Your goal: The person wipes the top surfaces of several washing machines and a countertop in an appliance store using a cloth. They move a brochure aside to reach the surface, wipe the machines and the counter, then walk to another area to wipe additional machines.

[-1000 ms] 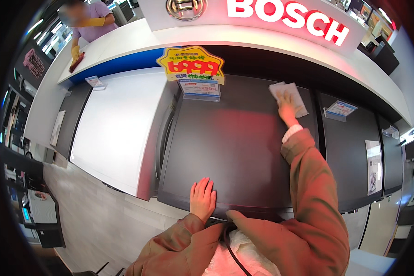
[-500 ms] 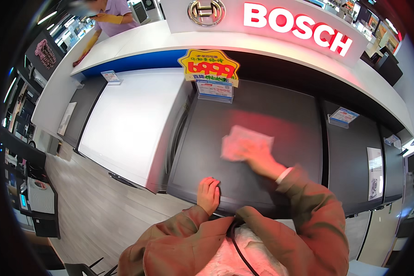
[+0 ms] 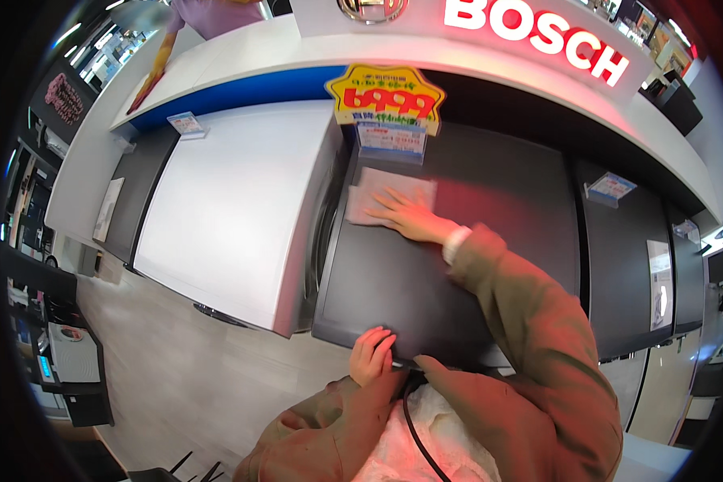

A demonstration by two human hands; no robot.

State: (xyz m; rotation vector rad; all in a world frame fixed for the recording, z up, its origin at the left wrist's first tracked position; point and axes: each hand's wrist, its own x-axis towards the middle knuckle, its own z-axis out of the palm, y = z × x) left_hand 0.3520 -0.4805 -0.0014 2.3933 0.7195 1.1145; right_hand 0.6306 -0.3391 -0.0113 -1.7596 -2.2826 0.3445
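My right hand [image 3: 410,215] lies with its fingers spread on a pale folded cloth [image 3: 369,193]. It presses the cloth against the dark grey top of a boxy appliance [image 3: 474,257], near that top's far left part. At the front edge of the same top is my left hand [image 3: 372,353], its fingers bent and held together. A small dark patch shows at its fingertips; I cannot make out whether it is an object or a shadow. A yellow star-edged price sign [image 3: 387,98] and a clear label stand [image 3: 391,143] are at the back, just beyond the cloth.
A white-topped appliance [image 3: 233,209] stands to the left, across a narrow gap. Another dark appliance [image 3: 618,249] with a label stand [image 3: 610,189] is on the right. Behind runs a curved white counter [image 3: 289,68] with a lit sign [image 3: 538,40]. A person in purple [image 3: 213,16] reaches over it.
My right hand and the cloth have moved up and left across the dark top, toward the price sign. My left hand stays at the front edge. The view has shifted slightly.
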